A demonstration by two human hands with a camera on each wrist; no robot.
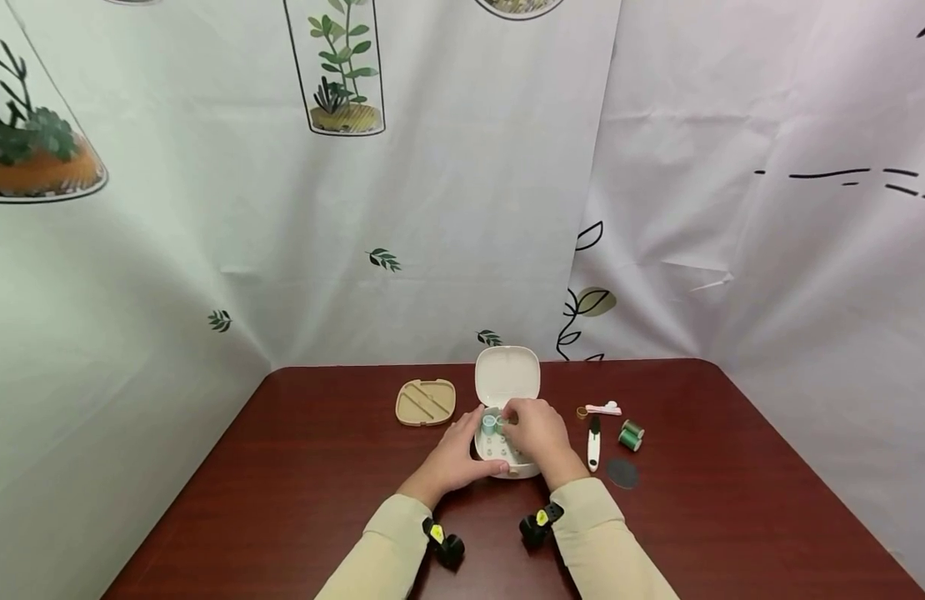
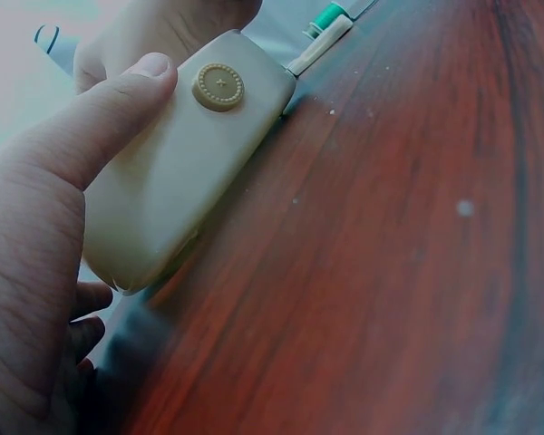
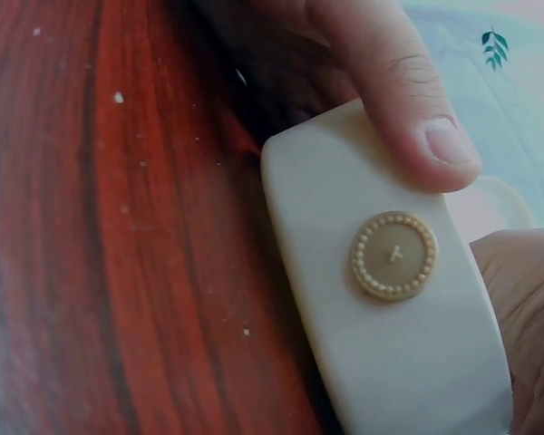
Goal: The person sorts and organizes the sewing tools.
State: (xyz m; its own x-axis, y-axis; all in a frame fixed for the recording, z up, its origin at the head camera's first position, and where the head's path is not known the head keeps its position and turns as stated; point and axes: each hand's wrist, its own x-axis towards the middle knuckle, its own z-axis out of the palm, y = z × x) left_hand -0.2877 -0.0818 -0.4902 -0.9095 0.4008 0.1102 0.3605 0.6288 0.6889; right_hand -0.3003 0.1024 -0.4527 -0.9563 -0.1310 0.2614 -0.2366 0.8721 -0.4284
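A cream sewing box (image 1: 507, 375) stands on the table with its lid raised at the back. My left hand (image 1: 453, 457) grips its left side, the thumb lying over the front rim near the round button-shaped clasp (image 2: 220, 86). Inside, toward the back left, stands a pale blue thread spool (image 1: 488, 424). Beside it, my right hand (image 1: 539, 433) reaches in from the right and pinches a pale green spool (image 1: 501, 423) at its fingertips. Small pegs dot the box floor in front. The right wrist view shows the box front (image 3: 390, 344); the right fingertips are hidden there.
Left of the box lies a beige tray insert (image 1: 425, 402). To the right are white-and-black thread snips (image 1: 593, 443), green thread spools (image 1: 631, 435), a dark grey disc (image 1: 622, 473), a pink-and-white item (image 1: 603, 408) and a small gold ring (image 1: 582, 412). A printed cloth hangs behind the table.
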